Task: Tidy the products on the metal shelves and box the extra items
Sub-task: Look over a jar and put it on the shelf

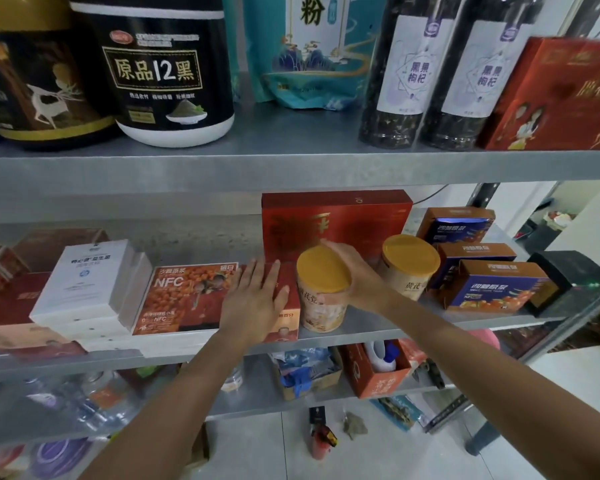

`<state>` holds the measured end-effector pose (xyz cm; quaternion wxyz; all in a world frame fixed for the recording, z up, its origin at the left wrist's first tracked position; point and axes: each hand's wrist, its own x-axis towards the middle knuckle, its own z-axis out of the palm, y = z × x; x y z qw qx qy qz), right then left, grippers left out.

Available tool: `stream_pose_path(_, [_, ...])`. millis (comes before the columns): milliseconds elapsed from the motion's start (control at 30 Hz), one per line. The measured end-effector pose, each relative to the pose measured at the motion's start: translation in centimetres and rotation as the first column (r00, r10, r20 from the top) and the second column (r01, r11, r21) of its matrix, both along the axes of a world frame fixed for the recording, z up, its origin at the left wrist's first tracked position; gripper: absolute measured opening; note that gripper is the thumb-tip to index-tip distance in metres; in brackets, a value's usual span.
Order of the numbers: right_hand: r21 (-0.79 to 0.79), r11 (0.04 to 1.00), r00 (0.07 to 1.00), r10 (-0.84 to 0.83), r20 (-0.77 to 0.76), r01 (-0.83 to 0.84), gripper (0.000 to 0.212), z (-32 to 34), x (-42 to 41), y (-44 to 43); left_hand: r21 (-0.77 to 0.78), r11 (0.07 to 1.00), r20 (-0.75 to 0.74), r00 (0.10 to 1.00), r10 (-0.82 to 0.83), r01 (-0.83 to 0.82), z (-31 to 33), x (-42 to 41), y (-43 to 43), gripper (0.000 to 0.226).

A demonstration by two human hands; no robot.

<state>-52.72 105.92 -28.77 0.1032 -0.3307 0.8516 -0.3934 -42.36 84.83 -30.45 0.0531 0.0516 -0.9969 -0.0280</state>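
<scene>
On the middle metal shelf (361,332) stands a beige canister with a yellow lid (321,289). My right hand (355,275) grips it around the top from the right side. My left hand (255,299) lies flat with straight fingers on a low red box (288,318) just left of the canister. A second yellow-lidded canister (409,265) stands to the right, apart from my hand. A tall red box (333,220) stands upright behind both canisters. An orange NFC box (184,296) lies flat left of my left hand.
White boxes (87,285) and dark red boxes sit at the left; three orange-and-blue boxes (492,285) and a black box (565,278) at the right. The upper shelf carries tubs, a teal pouch, dark bottles, a red box. Below are open cartons (374,372) and floor clutter.
</scene>
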Motion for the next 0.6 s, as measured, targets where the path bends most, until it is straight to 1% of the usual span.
stream_pose_path(67, [-0.019, 0.999, 1.0, 0.026, 0.007, -0.026, 0.1, 0.2, 0.0, 0.0, 0.013, 1.0, 0.001, 1.0, -0.009, 0.009, 0.0, 0.0, -0.1, 0.061])
stream_pose_path(133, [-0.019, 0.997, 0.995, 0.082, 0.048, -0.081, 0.098, 0.7, 0.0, 0.4, 0.009, 1.0, 0.006, 1.0, -0.01, 0.01, 0.0, 0.0, -0.1, 0.061])
stream_pose_path(200, [0.01, 0.988, 0.982, 0.154, 0.111, -0.157, 0.095, 1.3, -0.1, 1.0, -0.005, 1.0, 0.005, 1.0, -0.008, 0.008, 0.0, 0.1, -0.2, 0.06])
stream_pose_path(267, [0.074, 0.975, 0.973, 0.203, 0.109, -0.211, 0.095, 1.7, 0.1, 1.2, -0.003, 1.0, 0.013, 1.0, -0.007, 0.007, 0.0, 0.1, -0.1, 0.061])
stream_pose_path(300, [0.129, 0.967, 0.975, 0.214, 0.067, -0.221, 0.097, 1.8, 0.2, 1.2, 0.0, 1.0, 0.024, 1.0, -0.009, 0.009, 0.1, 0.1, -0.1, 0.061])
stream_pose_path(367, [0.32, 0.926, 0.967, 0.24, -0.085, -0.201, 0.105, 2.3, -0.1, 1.2, 0.0, 1.0, 0.07, 0.997, -0.012, 0.012, 0.3, -0.1, -0.2, 0.061])
stream_pose_path(433, [0.509, 0.85, 0.915, 0.302, -0.266, -0.133, 0.109, 3.2, -0.6, 1.8, 0.021, 1.0, 0.112, 0.994, -0.008, 0.005, 0.9, -0.2, -0.4, 0.061])
stream_pose_path(467, [0.526, 0.848, 0.885, 0.297, -0.358, -0.072, 0.107, 3.8, -0.6, 2.5, 0.037, 0.999, 0.096, 0.995, -0.005, 0.001, 1.3, -0.3, -0.3, 0.062])
stream_pose_path(500, [0.452, 0.892, 0.861, 0.215, -0.462, 0.02, 0.104, 4.2, -0.7, 3.5, 0.06, 0.998, 0.052, 0.999, -0.014, 0.011, 1.8, -0.5, -0.1, 0.063])
stream_pose_path(533, [0.296, 0.945, 0.835, 0.048, -0.547, 0.139, 0.102, 4.4, -0.8, 4.7, 0.103, 0.994, -0.006, 0.999, -0.044, 0.044, 2.3, -0.7, 0.4, 0.065])
stream_pose_path(567, [0.12, 0.953, 0.793, -0.158, -0.588, 0.278, 0.1, 4.3, -0.9, 6.1, 0.159, 0.982, -0.055, 0.994, -0.096, 0.104, 2.7, -0.8, 1.2, 0.068])
stream_pose_path(600, [0.006, 0.913, 0.74, -0.328, -0.587, 0.409, 0.098, 4.0, -1.3, 7.3, 0.197, 0.963, -0.083, 0.982, -0.172, 0.185, 3.1, -1.0, 2.2, 0.072])
